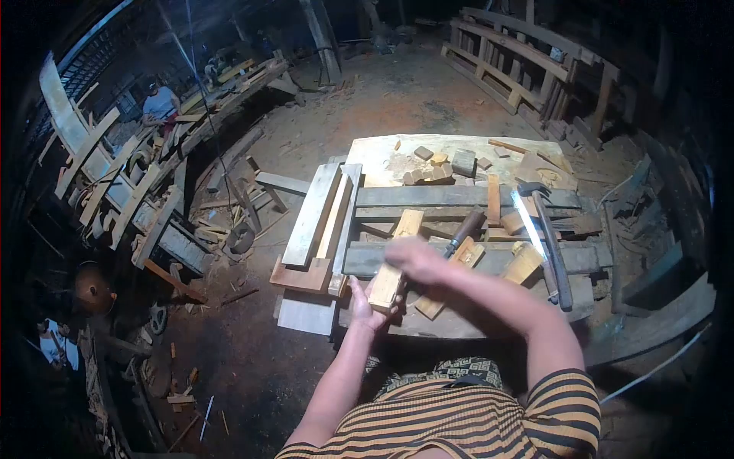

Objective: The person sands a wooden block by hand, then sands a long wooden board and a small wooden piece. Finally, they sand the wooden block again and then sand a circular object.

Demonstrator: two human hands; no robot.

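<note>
A pale wooden block slants over the near edge of the workbench, its lower end resting in my left hand, whose fingers wrap round it from below. Across the middle of the block lies my right hand, blurred by motion; its fingers and anything in them cannot be made out. Just right of that hand are a dark-handled tool and a wood piece with a cut-out. Further right, a hammer lies beside a saw blade.
Long boards are stacked on the bench's left side. Small blocks and scraps lie on a light plywood sheet at the back. A person is far left among timber. A wooden rack stands at the back right.
</note>
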